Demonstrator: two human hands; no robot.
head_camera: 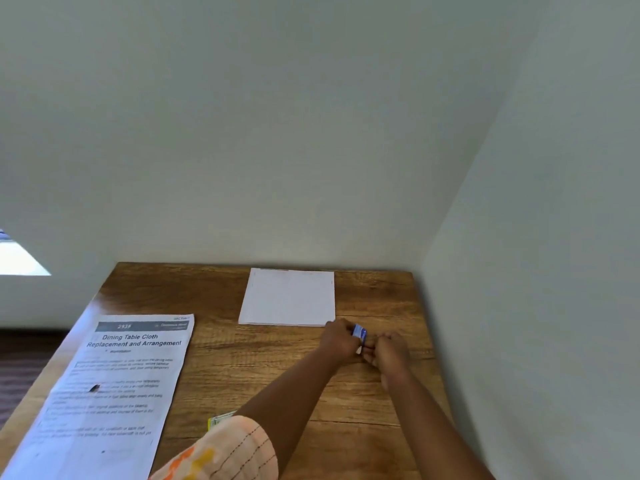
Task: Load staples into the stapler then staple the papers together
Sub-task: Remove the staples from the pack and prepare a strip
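Observation:
A small blue stapler [360, 332] is held between both hands over the wooden table [214, 299], just in front of the near right corner of a white stack of papers [289, 297]. My left hand [341, 341] grips the stapler from the left. My right hand [389, 351] has curled fingers against its right end, pinching something small and dark there; what it is cannot be made out. Most of the stapler is hidden by the fingers.
A printed sheet headed "Dining Table Cloth Replacement and Arrangement" [114, 386] lies on the left part of the table. A small yellow packet [218, 420] peeks out beside my left sleeve. Walls close the table at the back and right.

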